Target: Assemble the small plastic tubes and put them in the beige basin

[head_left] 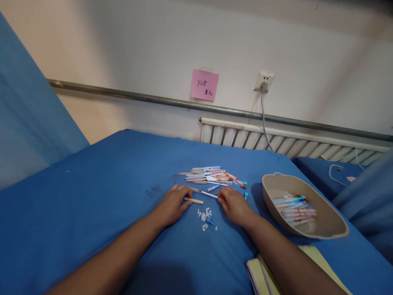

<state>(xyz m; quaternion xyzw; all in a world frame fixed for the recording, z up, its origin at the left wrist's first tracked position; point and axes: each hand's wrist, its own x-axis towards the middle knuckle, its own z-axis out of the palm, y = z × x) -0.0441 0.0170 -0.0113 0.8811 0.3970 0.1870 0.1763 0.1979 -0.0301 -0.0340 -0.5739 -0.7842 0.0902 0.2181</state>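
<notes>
Holding a peach barrel in the left hand, fingers closed around it, pointing toward three o'clock. Pinching the end of a slim white rod in the right hand; running from there between nine and ten o'clock, reaching close to the left fingertips, cannot tell whether clamped there too. Noting loose pens at twelve, white scraps at six, tan bin at three.

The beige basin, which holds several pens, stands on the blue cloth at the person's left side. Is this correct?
The side is wrong: the head view shows the beige basin on the person's right. It does hold several pens and stand on the blue cloth.
</notes>
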